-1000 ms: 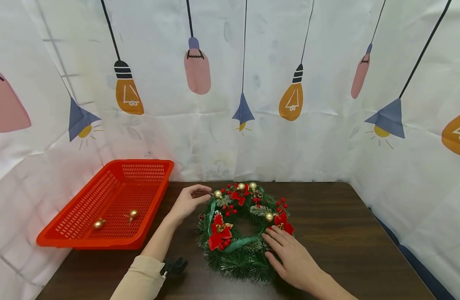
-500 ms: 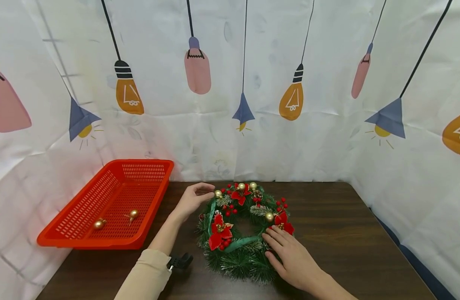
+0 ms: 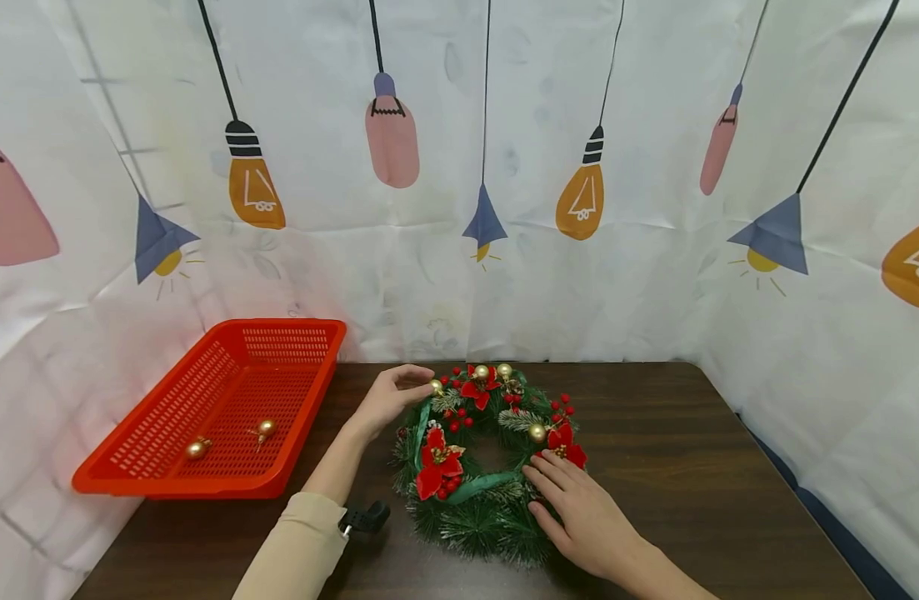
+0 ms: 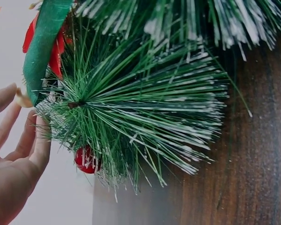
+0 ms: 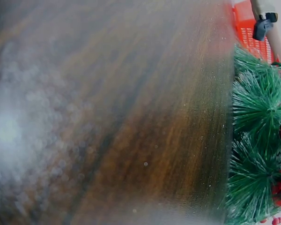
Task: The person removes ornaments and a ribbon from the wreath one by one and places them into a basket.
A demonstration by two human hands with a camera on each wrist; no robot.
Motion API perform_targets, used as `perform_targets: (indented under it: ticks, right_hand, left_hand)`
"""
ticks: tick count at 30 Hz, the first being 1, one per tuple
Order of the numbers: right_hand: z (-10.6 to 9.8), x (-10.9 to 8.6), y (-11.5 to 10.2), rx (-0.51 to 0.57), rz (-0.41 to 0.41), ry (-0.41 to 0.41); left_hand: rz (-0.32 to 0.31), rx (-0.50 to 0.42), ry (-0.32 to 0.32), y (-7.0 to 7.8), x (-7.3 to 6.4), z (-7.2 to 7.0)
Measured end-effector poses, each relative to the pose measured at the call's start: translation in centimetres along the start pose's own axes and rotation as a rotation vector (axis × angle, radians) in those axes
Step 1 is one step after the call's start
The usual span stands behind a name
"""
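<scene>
A green Christmas wreath (image 3: pixel 474 521) lies on the dark wooden table, dressed with red poinsettias (image 3: pixel 438 467), red berries, gold balls and a green ribbon (image 4: pixel 40 51). At its upper left edge my left hand (image 3: pixel 387 402) pinches a small gold ball (image 4: pixel 23 99) between thumb and fingertips; part of the ball is hidden by them. My right hand (image 3: pixel 575 512) rests on the wreath's lower right side, fingers fairly straight, beside a red poinsettia (image 3: pixel 566 446). The right wrist view catches mainly the table and the wreath's frosted needles (image 5: pixel 255 183).
On the left stands a red plastic basket (image 3: pixel 182 483), with two gold balls (image 3: pixel 198 448) inside. Dark tabletop (image 3: pixel 676 467) extends right of the wreath. Behind the table hangs a white curtain (image 3: pixel 429 292) printed with lamps.
My left hand has shifted slightly to the right, its fingertips now at the gold ball on the wreath's upper left. My right hand has stayed where it was.
</scene>
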State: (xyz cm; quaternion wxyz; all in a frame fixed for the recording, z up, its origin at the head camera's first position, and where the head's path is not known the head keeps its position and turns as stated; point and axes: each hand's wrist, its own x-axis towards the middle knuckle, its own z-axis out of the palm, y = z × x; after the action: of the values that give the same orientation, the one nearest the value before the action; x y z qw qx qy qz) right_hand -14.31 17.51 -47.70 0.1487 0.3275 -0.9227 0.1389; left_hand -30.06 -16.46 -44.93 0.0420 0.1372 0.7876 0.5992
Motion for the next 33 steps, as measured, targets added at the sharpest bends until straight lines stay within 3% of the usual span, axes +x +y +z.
perform_targets:
  ticks: [9,33]
  right_hand:
    - [0.2,0.0,0.2,-0.002,-0.005,0.008]
    - [0.2,0.0,0.1,0.004,-0.013,0.013]
  left_hand:
    - [0.026,0.045,-0.059,0.5,0.2,0.0]
    - [0.086,0.108,-0.04,1.8,-0.6,0.0]
